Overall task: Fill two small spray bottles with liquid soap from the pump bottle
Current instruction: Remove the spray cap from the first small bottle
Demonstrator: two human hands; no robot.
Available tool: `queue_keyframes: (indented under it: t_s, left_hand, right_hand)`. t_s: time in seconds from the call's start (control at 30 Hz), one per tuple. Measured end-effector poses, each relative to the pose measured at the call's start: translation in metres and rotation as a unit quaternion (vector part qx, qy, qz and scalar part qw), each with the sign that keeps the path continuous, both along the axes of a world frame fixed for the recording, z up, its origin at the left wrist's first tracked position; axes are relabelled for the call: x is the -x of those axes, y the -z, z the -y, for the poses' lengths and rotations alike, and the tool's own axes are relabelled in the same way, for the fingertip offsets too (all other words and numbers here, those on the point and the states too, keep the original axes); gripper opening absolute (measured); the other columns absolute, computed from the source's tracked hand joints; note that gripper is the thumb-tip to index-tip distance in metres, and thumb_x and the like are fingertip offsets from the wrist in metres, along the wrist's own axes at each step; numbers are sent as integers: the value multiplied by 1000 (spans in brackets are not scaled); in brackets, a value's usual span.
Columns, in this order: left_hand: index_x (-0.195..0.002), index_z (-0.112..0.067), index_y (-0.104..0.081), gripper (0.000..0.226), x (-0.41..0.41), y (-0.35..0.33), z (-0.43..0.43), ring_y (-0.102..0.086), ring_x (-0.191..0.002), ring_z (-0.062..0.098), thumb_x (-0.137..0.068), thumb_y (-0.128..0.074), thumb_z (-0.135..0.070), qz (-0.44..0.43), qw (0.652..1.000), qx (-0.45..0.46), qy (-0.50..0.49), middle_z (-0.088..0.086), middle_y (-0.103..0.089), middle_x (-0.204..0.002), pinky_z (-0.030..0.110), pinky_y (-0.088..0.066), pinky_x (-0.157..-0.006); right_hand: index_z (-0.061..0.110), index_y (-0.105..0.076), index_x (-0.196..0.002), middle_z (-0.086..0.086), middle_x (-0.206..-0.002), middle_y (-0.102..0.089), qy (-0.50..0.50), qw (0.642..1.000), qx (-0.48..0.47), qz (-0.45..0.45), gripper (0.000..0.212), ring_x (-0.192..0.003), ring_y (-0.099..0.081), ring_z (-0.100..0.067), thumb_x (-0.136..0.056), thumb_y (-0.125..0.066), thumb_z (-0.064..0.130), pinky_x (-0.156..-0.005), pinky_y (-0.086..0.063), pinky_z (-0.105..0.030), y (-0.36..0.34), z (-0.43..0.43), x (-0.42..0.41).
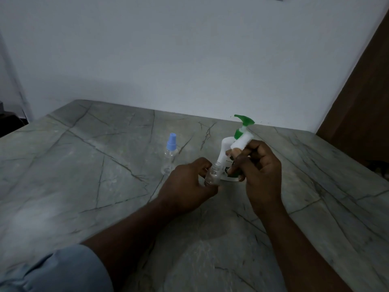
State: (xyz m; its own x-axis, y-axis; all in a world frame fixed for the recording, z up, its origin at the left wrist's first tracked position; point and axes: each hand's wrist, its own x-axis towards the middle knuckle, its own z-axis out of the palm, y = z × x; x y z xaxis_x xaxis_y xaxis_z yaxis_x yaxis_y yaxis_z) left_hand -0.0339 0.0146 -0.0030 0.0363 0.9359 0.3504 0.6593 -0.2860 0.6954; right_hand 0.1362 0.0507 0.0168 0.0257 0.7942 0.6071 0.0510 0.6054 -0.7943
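Observation:
A white pump bottle (224, 150) with a green pump head (245, 120) stands on the marbled table (84, 175). My left hand (187, 186) grips a small clear spray bottle (212, 174) with its neck uncovered, just left of the pump bottle's base. My right hand (261, 175) holds a white cylindrical cap (242, 141) tilted in front of the pump bottle and partly hides that bottle's body. A second clear spray bottle (170, 160) with a blue cap (171, 142) stands upright on the table to the left, apart from both hands.
The table's far edge meets a pale wall (189, 60). A brown door or panel (362, 102) rises at the right. A dark object (8, 121) sits beyond the table's left edge. The light is dim.

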Motion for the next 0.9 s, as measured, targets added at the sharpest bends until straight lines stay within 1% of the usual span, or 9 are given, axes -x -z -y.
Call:
queue_keyframes:
  t_s: [0.1,0.2,0.27,0.33,0.4,0.5,0.57,0.77,0.9]
  left_hand:
    - [-107,-31,-60,30,1,0,0,-58,-70,-5,-82,-78,-35,12,1000,-2,-27,-16,-67,-99,18,-43,-62]
    - [-100,-28,-61,27,1,0,-1,-62,-81,1,-79,-77,-32,32,996,-19,-77,-13,-68,-91,28,-53,-71]
    - [-99,-25,-60,27,1,-1,0,-64,-78,6,-79,-76,-31,44,994,-26,-101,-9,-67,-87,34,-56,-72]
    - [-101,-23,-60,27,1,-2,0,-63,-75,7,-80,-75,-30,52,991,-34,-117,-9,-67,-87,33,-56,-70]
    - [-102,-24,-59,27,1,-2,-1,-62,-75,4,-82,-74,-31,53,990,-43,-127,-12,-65,-87,25,-52,-67]
    - [-102,-25,-57,28,1,-2,-2,-60,-76,1,-82,-75,-34,50,988,-53,-135,-16,-61,-86,18,-45,-63]
    - [-101,-25,-56,29,1,-1,-3,-60,-76,2,-82,-76,-35,51,987,-55,-141,-15,-61,-87,18,-45,-62]
    - [-90,-25,-55,24,1,1,-2,-59,-70,2,-76,-74,-31,51,986,-53,-148,-12,-63,-79,22,-46,-61]
    - [-89,-25,-54,27,1,2,-5,-61,-69,5,-77,-76,-36,33,988,-39,-143,-10,-64,-78,28,-51,-63]
  right_hand:
    - [9,-62,-107,-12,-102,-76,14,996,23,-84,29,-76,-73,-30,-91,-68,33,-57,-51,-24,-2,-2,-4]
    - [11,-56,-106,-13,-104,-77,13,988,35,-150,15,-71,-69,-34,-97,-58,23,-54,-44,-28,-1,-5,-9]
    - [8,-57,-107,-13,-100,-78,28,987,55,-150,18,-69,-68,-32,-96,-60,23,-52,-42,-27,-1,-5,-9]
    - [11,-63,-107,-9,-94,-77,51,992,59,-94,15,-65,-68,-22,-96,-67,21,-52,-46,-25,0,-3,-6]
    - [22,-67,-105,2,-88,-76,79,996,36,32,16,-66,-69,-10,-91,-75,23,-56,-53,-24,6,-1,-1]
    - [33,-63,-105,15,-80,-71,93,968,9,234,27,-70,-68,-1,-85,-81,33,-65,-56,-22,17,1,11]
    - [33,-58,-103,13,-78,-69,100,947,24,303,31,-70,-67,0,-84,-82,36,-66,-56,-24,22,1,14]
    - [28,-53,-82,11,-76,-63,124,914,88,377,31,-69,-60,-5,-85,-78,48,-67,-54,-30,28,0,13]
    - [28,-59,-80,11,-77,-67,107,930,83,342,24,-70,-63,-3,-84,-80,38,-68,-57,-28,28,-2,12]
